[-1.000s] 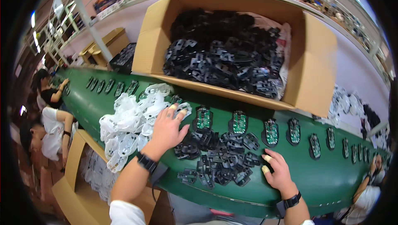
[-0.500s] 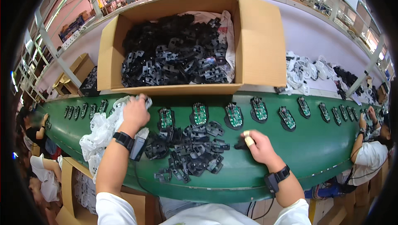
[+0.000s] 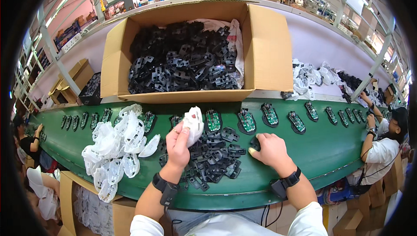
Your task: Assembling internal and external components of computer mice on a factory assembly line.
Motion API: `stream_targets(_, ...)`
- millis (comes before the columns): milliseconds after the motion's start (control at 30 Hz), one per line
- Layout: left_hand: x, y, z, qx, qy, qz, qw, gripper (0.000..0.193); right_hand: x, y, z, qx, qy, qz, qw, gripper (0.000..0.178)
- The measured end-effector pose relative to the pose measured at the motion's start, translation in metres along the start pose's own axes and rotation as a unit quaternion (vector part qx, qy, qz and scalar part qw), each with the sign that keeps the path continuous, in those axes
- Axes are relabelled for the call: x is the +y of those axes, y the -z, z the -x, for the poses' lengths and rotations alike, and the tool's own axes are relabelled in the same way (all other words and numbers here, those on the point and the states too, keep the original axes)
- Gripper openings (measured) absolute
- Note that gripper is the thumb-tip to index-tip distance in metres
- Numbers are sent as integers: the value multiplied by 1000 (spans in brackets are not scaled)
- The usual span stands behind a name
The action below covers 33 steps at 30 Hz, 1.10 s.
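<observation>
My left hand (image 3: 177, 149) is closed on a white plastic shell (image 3: 194, 125), shaped like a computer mouse cover, and holds it up over the green belt. Just right of the middle, my right hand (image 3: 273, 152) pinches a small black plastic part (image 3: 255, 143), mostly covered by the fingers. Between and below the hands lies a heap of black plastic parts (image 3: 215, 162). A pile of white shells (image 3: 115, 144) spreads to the left. Beyond the hands, green circuit boards on black bases (image 3: 246, 121) stand in a row along the belt (image 3: 321, 157).
Behind the belt stands a large open carton (image 3: 186, 97) filled with black parts. More white shells in bags (image 3: 310, 79) lie at the back right. A co-worker (image 3: 382, 149) sits at the far right, another person (image 3: 28, 140) at the far left. An open box of shells (image 3: 87, 205) is below left.
My left hand has come away from the white pile toward the middle and now holds up one white shell. My right hand has turned palm down, still gripping the black part.
</observation>
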<state>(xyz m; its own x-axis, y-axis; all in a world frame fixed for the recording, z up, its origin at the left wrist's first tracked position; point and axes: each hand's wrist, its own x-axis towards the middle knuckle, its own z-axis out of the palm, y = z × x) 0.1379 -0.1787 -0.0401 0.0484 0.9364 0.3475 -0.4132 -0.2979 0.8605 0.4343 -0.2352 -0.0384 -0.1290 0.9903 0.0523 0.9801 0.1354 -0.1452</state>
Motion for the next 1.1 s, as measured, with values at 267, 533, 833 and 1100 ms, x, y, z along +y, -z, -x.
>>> stream_targets(267, -9, -22, 40, -139, 91, -81, 983, 31, -54, -16, 0, 320, 309, -324, 835, 64)
stream_targets(533, -3, -15, 37, -198, 45, -228, 952, 32, -56, -22, 0, 279, 306, -345, 842, 68)
stream_targets(833, 10, -20, 37, -275, -56, -318, 906, 31, -65, -41, 2, 18, 227, -570, 789, 91)
stream_targets(1100, 8, -38, 53, -239, 28, -313, 919, 33, -64, -41, 12, 92, 253, -544, 795, 59)
